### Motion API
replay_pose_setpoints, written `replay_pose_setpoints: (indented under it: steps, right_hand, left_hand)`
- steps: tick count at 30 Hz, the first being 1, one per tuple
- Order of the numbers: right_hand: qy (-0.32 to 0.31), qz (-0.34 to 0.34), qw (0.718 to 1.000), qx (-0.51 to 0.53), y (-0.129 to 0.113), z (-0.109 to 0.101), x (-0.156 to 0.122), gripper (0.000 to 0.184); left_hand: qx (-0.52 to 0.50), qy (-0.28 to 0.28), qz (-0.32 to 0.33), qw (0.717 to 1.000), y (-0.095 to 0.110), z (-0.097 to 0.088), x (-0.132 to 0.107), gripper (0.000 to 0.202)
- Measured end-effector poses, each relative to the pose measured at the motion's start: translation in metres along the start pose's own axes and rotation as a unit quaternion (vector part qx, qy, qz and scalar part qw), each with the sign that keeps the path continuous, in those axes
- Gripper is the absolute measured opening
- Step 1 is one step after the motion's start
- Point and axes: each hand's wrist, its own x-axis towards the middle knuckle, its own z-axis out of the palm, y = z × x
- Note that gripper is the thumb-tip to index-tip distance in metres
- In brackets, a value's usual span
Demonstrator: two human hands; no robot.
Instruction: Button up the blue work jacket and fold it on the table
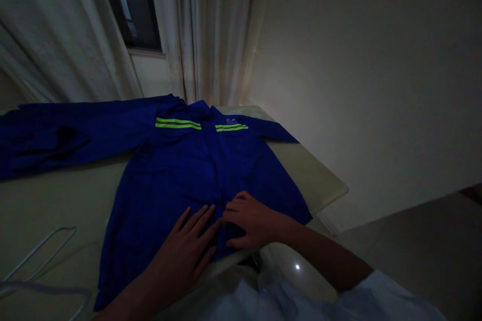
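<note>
A blue work jacket (181, 160) with yellow-green reflective stripes across the chest lies spread front up on a pale table (52, 195). One sleeve stretches far to the left; the other reaches toward the table's right corner. My left hand (186, 246) lies flat on the lower front of the jacket, fingers stretched out. Just to its right, my right hand (250, 218) rests on the jacket near the centre opening with its fingers curled down against the cloth. Whether they pinch the fabric I cannot make out.
A white wire hanger (35, 261) lies on the table at the lower left. Curtains (211, 30) and a dark window (130, 2) stand behind the table. The table's right corner (339, 190) drops to a pale floor (414, 241) beside a bare wall.
</note>
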Motion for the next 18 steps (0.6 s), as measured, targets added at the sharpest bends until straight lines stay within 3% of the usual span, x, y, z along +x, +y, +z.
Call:
replay_pose_setpoints:
  steps: [4,8,13,18]
  right_hand:
    - [-0.044,0.054,0.998,-0.011,-0.004,0.005,0.006,0.048]
    - [-0.091,0.057,0.994,0.002,0.001,0.003,0.006,0.037]
    - [-0.108,0.027,0.994,0.009,0.002,-0.009,0.001,0.019]
    - [-0.107,0.077,0.991,0.001,0.009,-0.026,0.006,0.013]
  left_hand:
    - [-0.001,0.011,0.005,1.000,-0.001,0.002,-0.001,0.058]
    - [0.001,0.011,0.008,1.000,-0.004,0.004,0.000,0.060]
    - [-0.019,0.015,0.002,1.000,-0.005,0.004,0.002,0.059]
    - [-0.078,-0.015,0.047,0.996,0.009,0.000,0.005,0.066]
